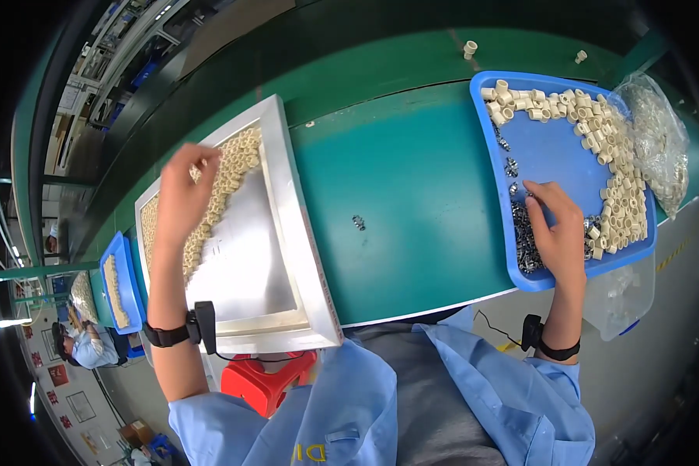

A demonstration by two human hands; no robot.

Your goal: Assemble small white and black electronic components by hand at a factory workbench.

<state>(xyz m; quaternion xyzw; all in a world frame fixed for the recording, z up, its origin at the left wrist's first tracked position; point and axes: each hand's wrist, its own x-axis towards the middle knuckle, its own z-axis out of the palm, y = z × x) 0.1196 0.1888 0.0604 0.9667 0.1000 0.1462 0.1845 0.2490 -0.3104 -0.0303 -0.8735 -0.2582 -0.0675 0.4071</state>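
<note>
My left hand (pixel 185 194) is over a silver-framed tray (pixel 291 179), its fingers curled in above tightly packed cream plastic collars (pixel 237 159). Whatever those fingers hold, if anything, is hidden. On the right, my right hand (pixel 558 233) reaches into a blue plastic tray (pixel 485 116). Its thumb and forefinger are slightly apart beside small shiny metal parts (pixel 512 188), and I see nothing clearly held. More metal parts are heaped along the tray's near left side, and loose cream collars (pixel 617 198) line its far and right sides.
One small metal piece (pixel 359 223) lies on the green tabletop (pixel 404 171) between the trays. A clear bag (pixel 656 140) of parts leans at the blue tray's right. Two cream collars stand at the back. Another blue tray (pixel 132 283) sits far left; a red stool (pixel 268 384) is below.
</note>
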